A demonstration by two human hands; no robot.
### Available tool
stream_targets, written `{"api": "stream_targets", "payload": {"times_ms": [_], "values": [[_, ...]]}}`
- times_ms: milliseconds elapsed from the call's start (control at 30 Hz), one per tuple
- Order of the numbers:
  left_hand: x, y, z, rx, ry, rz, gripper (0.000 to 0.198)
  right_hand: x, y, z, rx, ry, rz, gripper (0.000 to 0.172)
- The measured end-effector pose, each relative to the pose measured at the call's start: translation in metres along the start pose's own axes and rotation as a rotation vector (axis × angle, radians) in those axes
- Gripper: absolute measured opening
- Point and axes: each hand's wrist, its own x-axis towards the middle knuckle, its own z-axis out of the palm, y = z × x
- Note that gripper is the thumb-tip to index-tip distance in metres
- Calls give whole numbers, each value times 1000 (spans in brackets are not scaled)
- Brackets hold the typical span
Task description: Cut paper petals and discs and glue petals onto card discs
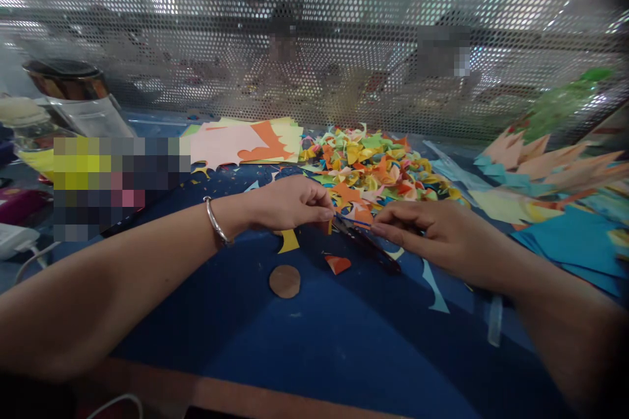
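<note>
My left hand (295,203), with a silver bangle at the wrist, pinches a small yellow-orange piece of paper (329,228) between thumb and forefinger. Facing it, my right hand (432,229) has its thumb and fingers closed on the end of an orange strip of paper (362,217) with a blue edge. Whether the two pieces join is unclear. Dark-handled scissors (381,255) lie just below the hands. A round tan disc (284,281), a folded orange scrap (337,264) and a yellow scrap (289,241) rest on the blue table (295,347) nearer me.
Behind the hands is a heap of small folded colored papers (378,160). Cut paper sheets (221,141) lie back left, near a clear jar (81,105). Blue paper squares (570,242) and peach pointed folds (555,160) are at right. A perforated metal screen (334,46) borders the back.
</note>
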Motion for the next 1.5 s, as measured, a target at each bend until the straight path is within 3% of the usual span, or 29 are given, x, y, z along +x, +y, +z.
{"api": "stream_targets", "payload": {"times_ms": [167,333,567,767,1067,1500], "values": [[0,4,1,164,8,-20,26,1,0,0,-18,4,-5,52],[-2,9,1,301,25,75,30,1,0,-1,-42,-9,-16,53],[-3,4,3,329,90,238,22,1,-3,-2,-21,15,-43,51],[-1,-2,5,321,170,296,20,2,-8,-3,16,76,-67,53],[0,-3,-1,308,101,240,30,3,-9,-4,14,76,-49,55],[0,1,-3,139,25,75,26,1,-4,-2,15,43,-9,47]]}}
